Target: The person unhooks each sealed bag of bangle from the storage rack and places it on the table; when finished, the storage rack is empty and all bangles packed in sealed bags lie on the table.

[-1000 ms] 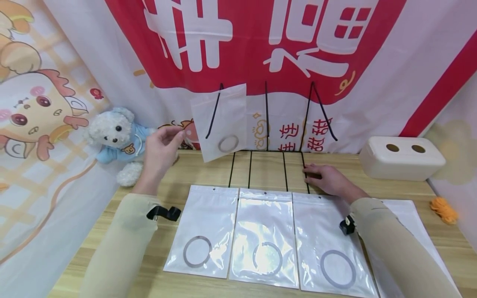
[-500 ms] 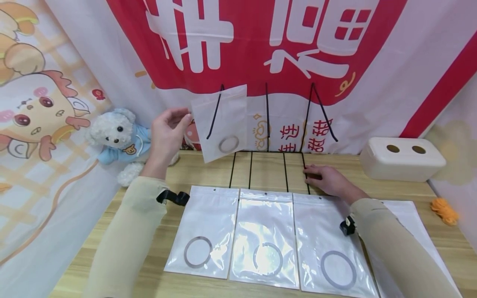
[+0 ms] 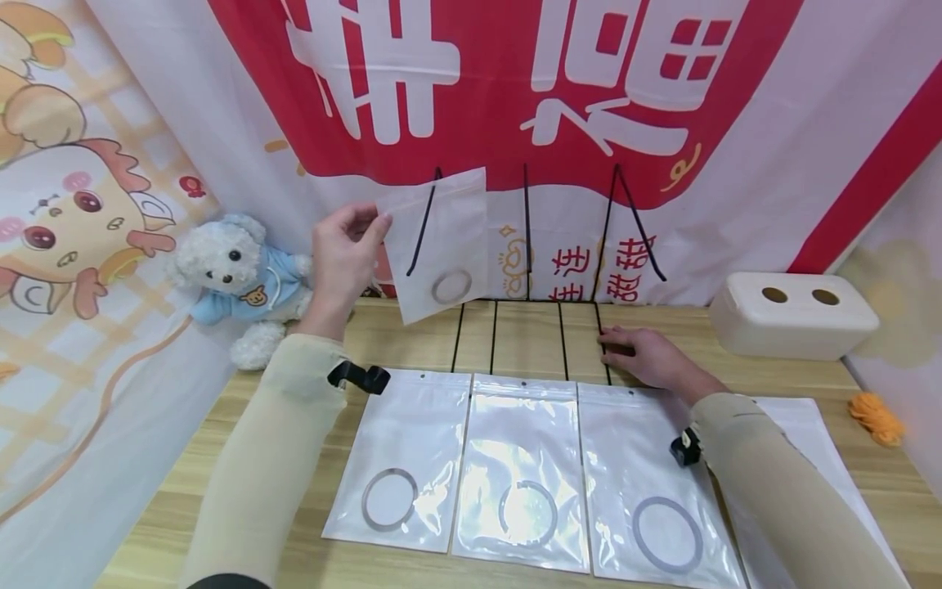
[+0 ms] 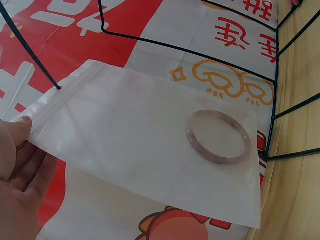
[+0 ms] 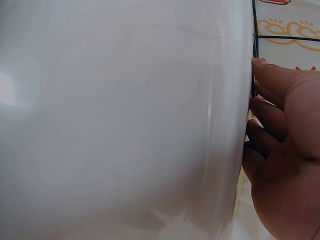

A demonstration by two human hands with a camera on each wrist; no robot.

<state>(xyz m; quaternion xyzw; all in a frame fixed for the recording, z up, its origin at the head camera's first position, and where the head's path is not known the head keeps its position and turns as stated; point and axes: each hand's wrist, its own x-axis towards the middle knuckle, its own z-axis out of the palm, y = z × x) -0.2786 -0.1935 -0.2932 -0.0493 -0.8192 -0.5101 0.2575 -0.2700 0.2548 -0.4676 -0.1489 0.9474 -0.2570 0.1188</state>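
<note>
A white zip bag (image 3: 441, 237) holding a pinkish-grey bangle (image 4: 218, 137) hangs from the left prong (image 4: 30, 47) of a black wire rack (image 3: 563, 335). With thumb in front and fingers behind, my left hand (image 3: 344, 254) pinches the bag's edge near its zip. My right hand (image 3: 646, 357) grips the rack's base wire at the right, thumb and fingertips at the wire. Several more bags lie flat before the rack: a left bag (image 3: 401, 442), a middle bag (image 3: 522, 466) and a right bag (image 3: 640, 458), each with a ring-shaped bangle. Glossy plastic fills most of the right wrist view.
A white plush bear (image 3: 243, 278) sits left of my left hand. At the right stand a cream box (image 3: 795, 319) with two holes and an orange yarn tuft (image 3: 877, 419). Another white bag (image 3: 802, 442) lies partly under my right sleeve. Printed cloth (image 3: 581, 49) hangs behind the rack.
My left hand has moved right and up, from beside the hanging bag to a hold on its edge. The right hand and the bags on the table stay put.
</note>
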